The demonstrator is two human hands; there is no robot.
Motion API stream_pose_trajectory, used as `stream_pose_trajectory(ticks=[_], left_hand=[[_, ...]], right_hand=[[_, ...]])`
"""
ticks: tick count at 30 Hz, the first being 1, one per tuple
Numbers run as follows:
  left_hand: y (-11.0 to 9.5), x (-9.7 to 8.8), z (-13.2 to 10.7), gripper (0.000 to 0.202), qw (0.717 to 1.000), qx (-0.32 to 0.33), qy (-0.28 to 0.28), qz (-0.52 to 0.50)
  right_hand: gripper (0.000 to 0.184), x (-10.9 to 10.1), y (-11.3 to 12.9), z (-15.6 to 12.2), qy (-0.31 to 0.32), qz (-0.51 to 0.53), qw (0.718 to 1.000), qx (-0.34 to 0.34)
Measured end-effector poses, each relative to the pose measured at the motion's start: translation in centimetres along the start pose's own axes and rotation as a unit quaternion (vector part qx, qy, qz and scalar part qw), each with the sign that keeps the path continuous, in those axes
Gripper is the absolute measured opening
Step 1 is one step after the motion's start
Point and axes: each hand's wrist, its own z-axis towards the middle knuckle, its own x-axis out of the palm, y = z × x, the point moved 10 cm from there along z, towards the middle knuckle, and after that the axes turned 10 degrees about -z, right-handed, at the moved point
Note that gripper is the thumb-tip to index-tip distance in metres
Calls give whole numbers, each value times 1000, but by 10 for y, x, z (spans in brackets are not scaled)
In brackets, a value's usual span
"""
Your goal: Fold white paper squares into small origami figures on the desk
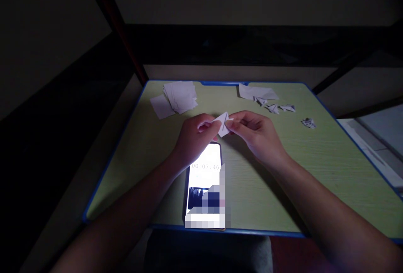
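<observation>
White ppr [223, 127] pinched btwn both hands [195, 136].

A lit phone [206, 174] lies at the near edge of the surface [252, 197], left of its middle, its screen reading 00:07:46 above a pixelated patch. Blue trim [225, 83] borders the pale green top. Dim whitish flat objects [378, 134] sit beyond the right edge; a dark reddish post [115, 25] rises by the far left corner.

Paper stack [182, 96] at table [267, 197]'s far left, folded papers [273, 108] before sheet [260, 92] far right, crumpled paper [308, 123] further right, phone [206, 155] at near edge, paper slip [222, 129] beyond it
</observation>
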Motion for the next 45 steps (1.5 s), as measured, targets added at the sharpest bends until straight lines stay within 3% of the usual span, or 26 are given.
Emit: stream_pose_trajectory(ticks=[6, 18, 28, 37, 41, 45], left_hand=[[-3, 4, -2, 7, 1000, -6, 2, 8], [4, 22, -7, 12, 996, -46, 76, -29], [4, 19, -6, 5, 997, -37, 54, -35], [8, 20, -6, 12, 998, -24, 65, 9], [-3, 12, -5, 9, 999, 25, 25, 41], [-9, 8, -5, 6, 999, 34, 4, 32]], right_hand=[[10, -4, 3, 0, -14, -4, 1000, -17], [7, -8, 15, -5, -41, 29, 997, -50], [6, -9, 11, -1, -34, 19, 998, -46], [7, -12, 17, -3, -49, 18, 996, -68], [8, -16, 19, -3, -66, -3, 995, -79], [6, -13, 18, -2, -56, -15, 996, -71]])
